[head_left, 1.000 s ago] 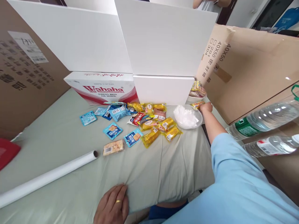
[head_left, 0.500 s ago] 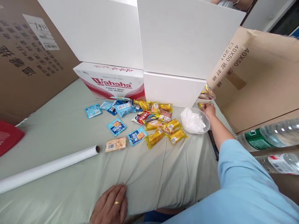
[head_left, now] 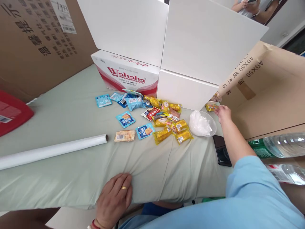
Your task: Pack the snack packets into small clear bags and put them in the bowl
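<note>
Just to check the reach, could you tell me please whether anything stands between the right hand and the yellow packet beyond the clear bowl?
Nothing visible does: the right hand appears to touch the yellow packet at its right end. The clear bowl lies closer in, not between them.

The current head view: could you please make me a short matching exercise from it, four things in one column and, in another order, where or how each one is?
Things
1. right hand
2. bowl
3. left hand
4. phone

Places and states
A. dark, lying left of the right forearm
B. resting palm down on the cloth, at its near edge
C. fingertips at a yellow packet
D. clear, with white plastic in it

Pairs: 1-C, 2-D, 3-B, 4-A
</note>
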Available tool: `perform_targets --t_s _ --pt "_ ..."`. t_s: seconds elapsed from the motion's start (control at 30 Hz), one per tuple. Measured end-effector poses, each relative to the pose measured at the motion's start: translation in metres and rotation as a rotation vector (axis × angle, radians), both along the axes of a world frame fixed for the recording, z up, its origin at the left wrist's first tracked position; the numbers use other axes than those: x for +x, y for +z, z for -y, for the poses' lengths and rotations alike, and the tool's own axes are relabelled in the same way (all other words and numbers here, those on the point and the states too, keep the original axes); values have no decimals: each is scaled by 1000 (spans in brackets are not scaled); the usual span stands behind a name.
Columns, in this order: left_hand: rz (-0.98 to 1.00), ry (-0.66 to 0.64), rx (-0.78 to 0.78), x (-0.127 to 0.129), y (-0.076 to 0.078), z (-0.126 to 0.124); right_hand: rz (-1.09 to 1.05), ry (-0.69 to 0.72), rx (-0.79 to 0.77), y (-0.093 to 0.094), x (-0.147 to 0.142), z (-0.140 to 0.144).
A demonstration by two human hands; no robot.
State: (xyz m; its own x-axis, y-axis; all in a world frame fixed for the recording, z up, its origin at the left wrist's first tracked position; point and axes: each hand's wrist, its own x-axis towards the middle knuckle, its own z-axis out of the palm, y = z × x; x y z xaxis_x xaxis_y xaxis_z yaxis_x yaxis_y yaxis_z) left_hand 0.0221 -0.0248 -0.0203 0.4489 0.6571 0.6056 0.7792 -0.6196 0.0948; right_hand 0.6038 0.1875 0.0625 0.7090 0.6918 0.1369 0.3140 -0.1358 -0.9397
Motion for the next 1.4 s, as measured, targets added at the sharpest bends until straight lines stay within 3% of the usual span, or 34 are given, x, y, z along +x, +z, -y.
perform_targets --t_s 0.07,0.13,0.2,0.27,0.33,0.4,0.5,0.57,0.63,0.7,0.8,0.9,1.0,1.07,1.2,1.3,1.4 --pt "-4 1 -9 0 -1 0 15 -6 39 11 -8 18" --pt "-7 4 -15 -1 -2 0 101 118 -8 20 -19 40" --pt "-11 12 -24 -1 -4 0 304 330 -201 23 -36 59" --pt "-15 23 -32 -1 -5 1 582 457 -481 19 -57 71" --pt "-18 34 -44 -1 -6 2 789 443 -668 14 -77 77" --pt "-20 36 -69 0 -6 4 865 373 -720 13 -90 81" --pt "-6 31 -111 0 -8 5 915 252 -680 28 -91 92" --pt "42 21 -128 -2 -9 6 915 167 -547 46 -86 107" --pt "148 2 -172 -4 -10 6 804 167 -306 61 -88 125" --pt "315 -20 -265 -5 -8 5 532 294 -42 65 -106 139" --pt "620 -12 -474 3 2 -1 -22 576 141 40 -167 148" --pt "895 -30 -678 20 15 -14 -379 827 3 -8 -251 148" --pt "1057 -103 -882 33 17 -28 -442 1052 -181 -49 -320 147" --pt "1134 -66 -920 35 11 -33 -435 1139 -224 -65 -345 146" --pt "1415 59 -925 23 -5 -34 -533 1131 -216 -70 -350 147" --pt "1521 65 -921 16 -11 -34 -737 985 -144 -56 -340 146" --pt "1477 51 -948 16 -10 -34 -815 805 16 -34 -318 143"
